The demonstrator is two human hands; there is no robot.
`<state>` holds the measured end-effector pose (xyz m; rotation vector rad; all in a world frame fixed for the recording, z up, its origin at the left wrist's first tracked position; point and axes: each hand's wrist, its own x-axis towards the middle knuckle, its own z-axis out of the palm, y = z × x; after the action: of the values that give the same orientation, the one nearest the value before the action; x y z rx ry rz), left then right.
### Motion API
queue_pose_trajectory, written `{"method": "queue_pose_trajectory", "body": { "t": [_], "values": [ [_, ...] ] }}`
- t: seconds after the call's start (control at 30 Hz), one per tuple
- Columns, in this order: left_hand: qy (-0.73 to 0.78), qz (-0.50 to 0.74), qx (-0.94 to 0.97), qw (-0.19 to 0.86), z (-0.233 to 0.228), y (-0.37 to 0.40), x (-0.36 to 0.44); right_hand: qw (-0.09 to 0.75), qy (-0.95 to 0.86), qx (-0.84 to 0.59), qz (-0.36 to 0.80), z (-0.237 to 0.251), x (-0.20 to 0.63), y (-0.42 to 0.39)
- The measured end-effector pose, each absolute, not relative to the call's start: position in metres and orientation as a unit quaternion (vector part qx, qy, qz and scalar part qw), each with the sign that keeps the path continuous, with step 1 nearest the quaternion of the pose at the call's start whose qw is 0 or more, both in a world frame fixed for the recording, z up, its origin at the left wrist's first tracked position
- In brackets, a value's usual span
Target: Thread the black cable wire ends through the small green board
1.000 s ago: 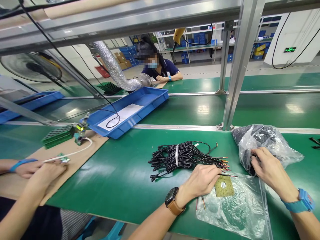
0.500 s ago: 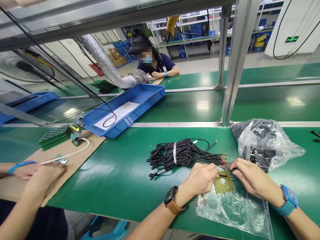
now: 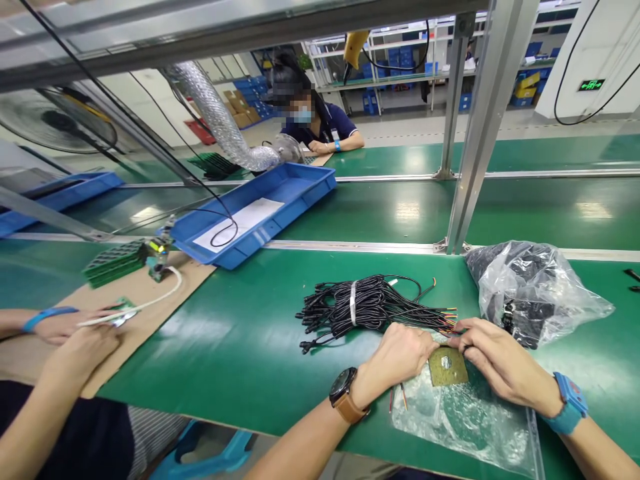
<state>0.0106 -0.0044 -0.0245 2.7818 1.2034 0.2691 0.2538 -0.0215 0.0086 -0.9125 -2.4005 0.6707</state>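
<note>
My left hand [image 3: 407,350], with a watch on its wrist, pinches a thin black cable whose red and orange wire ends [image 3: 404,397] hang below the palm. My right hand [image 3: 493,360] is closed, its fingertips meeting the left ones at the cable's other end. A small black piece, mostly hidden, is between the right fingers. Just below the fingertips lies a square yellowish plate [image 3: 450,375] with a hole, on a clear plastic bag [image 3: 470,427]. Behind my left hand rests a bundle of black cables [image 3: 370,310], tied with a white band, its coloured wire ends pointing right.
A clear bag of black parts [image 3: 530,287] stands behind my right hand. At the left, a co-worker's hands [image 3: 85,340] handle a small board with a white cable on brown cardboard [image 3: 165,300]. A blue tray [image 3: 250,247] and a metal post [image 3: 483,133] stand farther back.
My right hand has moved left, bringing its fingertips up against the left ones and covering the orange wire end that showed between them. The view has shifted slightly.
</note>
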Motion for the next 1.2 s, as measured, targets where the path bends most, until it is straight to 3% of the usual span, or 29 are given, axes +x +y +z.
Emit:
{"method": "queue_pose_trajectory", "body": {
  "t": [0.1, 0.27, 0.43, 0.57, 0.73, 0.9, 1.03, 1.2],
  "values": [
    [0.402, 0.088, 0.91, 0.044, -0.026, -0.004, 0.011, 0.222, -0.88, -0.339, 0.249, 0.01, 0.251, -0.021],
    [0.388, 0.095, 0.915, 0.053, -0.023, -0.004, 0.01, 0.272, -0.867, -0.348, 0.231, 0.011, 0.252, -0.021],
    [0.399, 0.082, 0.912, 0.057, -0.015, -0.005, 0.007, 0.221, -0.882, -0.349, 0.226, 0.01, 0.251, -0.02],
    [0.404, 0.079, 0.909, 0.069, -0.009, -0.005, 0.006, 0.272, -0.873, -0.349, 0.206, 0.011, 0.251, -0.021],
    [0.386, 0.094, 0.914, 0.079, -0.007, -0.004, 0.004, 0.234, -0.884, -0.334, 0.231, 0.009, 0.246, -0.023],
    [0.372, 0.104, 0.917, 0.097, -0.006, -0.004, 0.003, 0.27, -0.87, -0.332, 0.244, 0.008, 0.248, -0.022],
    [0.367, 0.103, 0.919, 0.103, -0.005, -0.004, 0.003, 0.233, -0.877, -0.338, 0.248, 0.007, 0.247, -0.022],
    [0.359, 0.102, 0.922, 0.103, -0.004, -0.003, 0.002, 0.262, -0.867, -0.334, 0.261, 0.008, 0.243, -0.023]
  ]
}}
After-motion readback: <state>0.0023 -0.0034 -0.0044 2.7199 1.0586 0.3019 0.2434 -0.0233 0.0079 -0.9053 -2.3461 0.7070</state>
